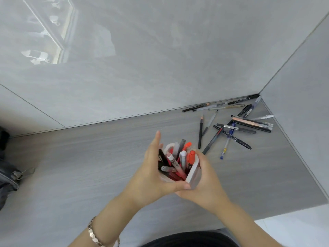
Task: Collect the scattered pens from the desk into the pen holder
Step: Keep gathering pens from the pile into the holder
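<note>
Both hands cup the white holder [193,172], already stuffed with pens: left hand [151,173] wraps its left side, right hand [204,182] its right. Loose pens [236,125] lie scattered on the desk [89,157] beyond the right hand, well apart.

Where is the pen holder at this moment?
In the head view the pen holder sits low and centre on the grey desk, cupped between the left hand and right hand, with the scattered pens beyond it to the right.
</note>
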Available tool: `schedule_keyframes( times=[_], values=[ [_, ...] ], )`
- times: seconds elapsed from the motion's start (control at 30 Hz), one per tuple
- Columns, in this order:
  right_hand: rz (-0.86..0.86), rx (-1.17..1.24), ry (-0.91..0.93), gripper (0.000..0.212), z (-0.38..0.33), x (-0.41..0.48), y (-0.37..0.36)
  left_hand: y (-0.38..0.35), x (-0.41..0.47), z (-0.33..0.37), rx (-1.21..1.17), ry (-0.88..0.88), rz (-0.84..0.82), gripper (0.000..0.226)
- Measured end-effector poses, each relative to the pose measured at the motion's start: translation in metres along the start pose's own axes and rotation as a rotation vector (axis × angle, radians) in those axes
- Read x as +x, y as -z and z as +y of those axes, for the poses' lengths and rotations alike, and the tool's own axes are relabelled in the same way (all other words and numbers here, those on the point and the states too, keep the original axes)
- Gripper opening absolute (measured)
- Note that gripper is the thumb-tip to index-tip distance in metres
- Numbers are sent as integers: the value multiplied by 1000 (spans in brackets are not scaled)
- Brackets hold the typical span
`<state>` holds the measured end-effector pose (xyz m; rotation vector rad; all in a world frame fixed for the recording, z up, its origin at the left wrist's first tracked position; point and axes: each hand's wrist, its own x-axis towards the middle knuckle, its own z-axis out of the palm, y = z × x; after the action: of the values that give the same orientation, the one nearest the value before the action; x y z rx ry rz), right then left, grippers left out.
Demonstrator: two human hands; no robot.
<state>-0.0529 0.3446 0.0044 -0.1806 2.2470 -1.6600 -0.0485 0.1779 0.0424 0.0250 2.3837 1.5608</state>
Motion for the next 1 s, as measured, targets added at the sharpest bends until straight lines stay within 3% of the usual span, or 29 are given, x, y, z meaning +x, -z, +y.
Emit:
schedule_keyframes(
  times=[0.2,0.33,0.4,0.5,0.6,0.8,1.0],
  values=[
    [-35,-130,-77,101,15,22,-16,-13,-3,-19,11,97,196,113],
    [-214,-373,-58,105,15,38,3,-13,4,-26,15,140,299,102],
    [-50,-530,-98,95,20,53,25,-9,6,-29,15,163,378,97],
    [264,-484,-413,74,32,83,53,-2,7,-34,5,188,446,96],
    [287,-530,-569,65,43,109,53,1,8,-39,-4,204,464,97],
    [300,-667,-505,55,47,146,27,0,12,-53,44,184,406,97],
    [303,-537,-526,48,42,153,29,3,13,-61,55,188,375,98]
  ],
)
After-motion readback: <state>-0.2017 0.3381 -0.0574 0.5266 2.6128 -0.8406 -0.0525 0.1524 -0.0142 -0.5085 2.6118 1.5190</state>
